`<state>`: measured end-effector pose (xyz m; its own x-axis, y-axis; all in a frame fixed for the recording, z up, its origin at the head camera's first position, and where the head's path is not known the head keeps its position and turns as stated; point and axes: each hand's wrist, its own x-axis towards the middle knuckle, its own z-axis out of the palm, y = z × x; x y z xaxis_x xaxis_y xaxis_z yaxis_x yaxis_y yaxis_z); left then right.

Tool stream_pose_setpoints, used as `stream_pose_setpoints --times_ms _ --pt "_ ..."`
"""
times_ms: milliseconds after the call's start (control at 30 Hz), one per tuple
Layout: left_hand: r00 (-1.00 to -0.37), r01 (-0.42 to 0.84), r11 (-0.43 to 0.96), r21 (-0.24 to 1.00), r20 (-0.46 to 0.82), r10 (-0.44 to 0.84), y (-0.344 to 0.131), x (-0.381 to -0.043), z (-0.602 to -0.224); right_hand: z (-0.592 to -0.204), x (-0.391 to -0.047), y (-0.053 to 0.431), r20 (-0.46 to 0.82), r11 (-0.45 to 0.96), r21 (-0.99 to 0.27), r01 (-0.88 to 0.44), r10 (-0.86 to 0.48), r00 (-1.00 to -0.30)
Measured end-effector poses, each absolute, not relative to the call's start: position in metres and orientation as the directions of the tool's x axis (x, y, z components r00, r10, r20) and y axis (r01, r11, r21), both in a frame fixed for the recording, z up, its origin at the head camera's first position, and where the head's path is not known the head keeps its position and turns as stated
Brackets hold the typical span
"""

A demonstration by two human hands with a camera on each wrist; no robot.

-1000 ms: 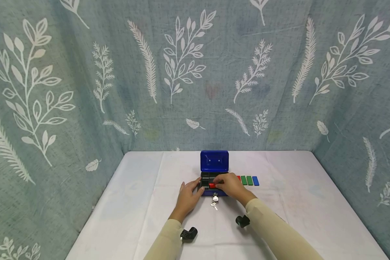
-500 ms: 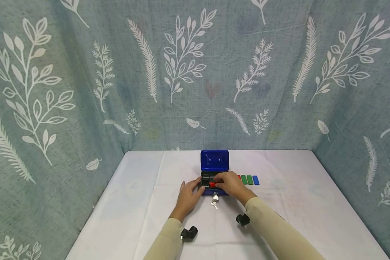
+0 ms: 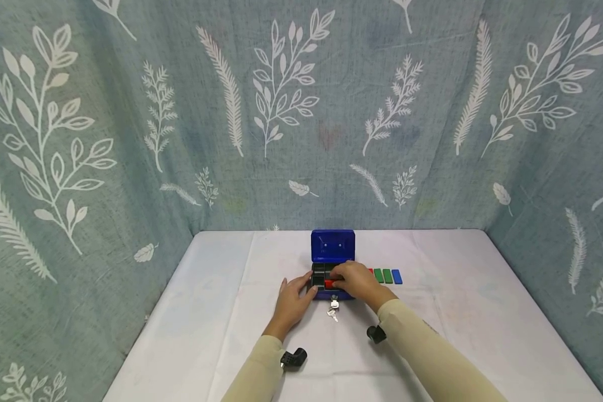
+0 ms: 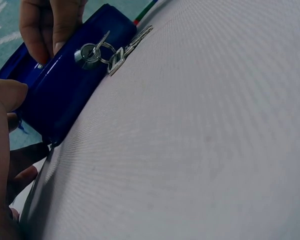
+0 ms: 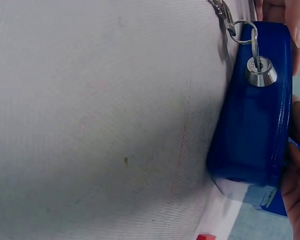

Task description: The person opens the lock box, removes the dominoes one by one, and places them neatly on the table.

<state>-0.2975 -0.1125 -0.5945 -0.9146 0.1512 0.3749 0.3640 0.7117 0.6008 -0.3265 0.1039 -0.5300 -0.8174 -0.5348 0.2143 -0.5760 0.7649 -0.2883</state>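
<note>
A blue cash box (image 3: 306, 296) stands with its lid (image 3: 333, 245) raised and a black compartment tray (image 3: 319, 273) inside. My left hand (image 3: 288, 307) holds the box at its left end, thumb at the front corner and fingers along the side. Over the tray, my right hand (image 3: 359, 282) pinches a red block (image 3: 329, 283) in the front compartment right of the divider; its fingers hide part of the block and the tray's right side. In the left wrist view, a key sits in the front lock (image 4: 85, 56), with more keys (image 4: 122, 55) hanging from its ring.
Right of the box lie a partly hidden red block (image 3: 371, 271), two green blocks (image 3: 378, 276) and a blue block (image 3: 397, 276) in a row. White cloth (image 3: 231, 346) covers the table, with a leaf-patterned curtain (image 3: 326, 184) behind. Black wrist cameras (image 3: 295, 358) hang below both sleeves.
The whole head view shifts slightly upward. Both hands keep their places at the box, and the red block stays in the same compartment under the right fingers.
</note>
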Motion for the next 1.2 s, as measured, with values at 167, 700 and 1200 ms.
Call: stream_pose_setpoints --times_ms 167,700,1200 --pt "-0.927 0.339 0.721 0.605 0.344 0.147 -0.1118 -0.2979 -0.594 -0.5299 -0.3286 0.1046 0.18 0.764 -0.338 -0.549 -0.521 -0.835" --pt "-0.921 0.351 0.71 0.61 0.36 0.147 -0.1104 -0.2994 -0.5944 -0.5296 -0.3316 0.1051 0.203 0.718 -0.237 -0.655 -0.623 -0.756" --pt "-0.926 0.34 0.711 0.615 0.35 0.14 -0.1115 -0.2983 -0.5951 -0.5321 -0.3267 0.1048 0.201 0.729 -0.228 -0.645 -0.613 -0.764"
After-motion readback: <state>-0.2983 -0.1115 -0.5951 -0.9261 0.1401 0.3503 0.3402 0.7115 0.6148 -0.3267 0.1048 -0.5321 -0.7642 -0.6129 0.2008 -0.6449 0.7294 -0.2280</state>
